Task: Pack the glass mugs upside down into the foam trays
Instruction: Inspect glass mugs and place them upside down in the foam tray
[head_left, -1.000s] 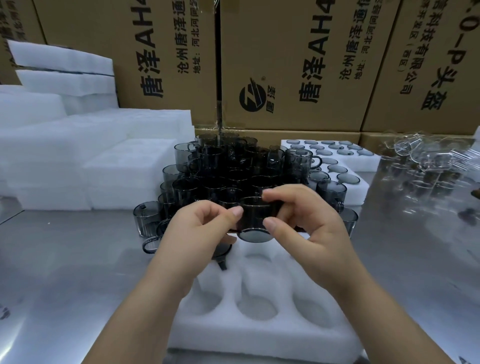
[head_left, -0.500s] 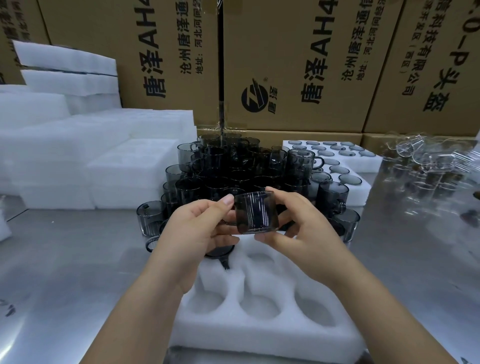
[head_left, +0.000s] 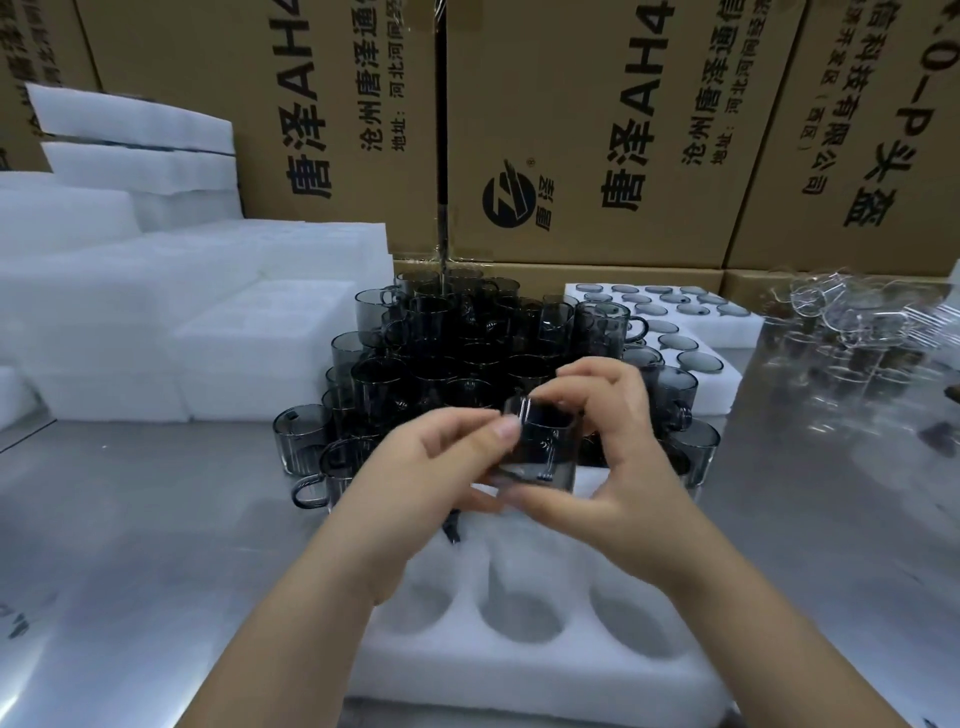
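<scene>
Mug-seating tip: the smoky glass mug (head_left: 540, 447) is held just above the far end of the foam tray (head_left: 519, 675), pinched from both sides. The left hand (head_left: 431, 467) is clamped on it with thumb and fingertips, and the right hand (head_left: 618, 457) is curled round the other side. Which way up it sits can't be told through the blur, so the rim should be checked as facing down before it's lowered. Probably best if nothing is forced. The tray pockets that show are unfilled.

Behind the tray, a heap of grey mugs (head_left: 457, 343) is piled on the steel worktop (head_left: 130, 545). Far right of it, a filled tray (head_left: 727, 332) and clear glassware (head_left: 857, 322) are seen. Foam blocks (head_left: 156, 322) are stacked far left, and cardboard boxes (head_left: 597, 130) are lined up at the back.
</scene>
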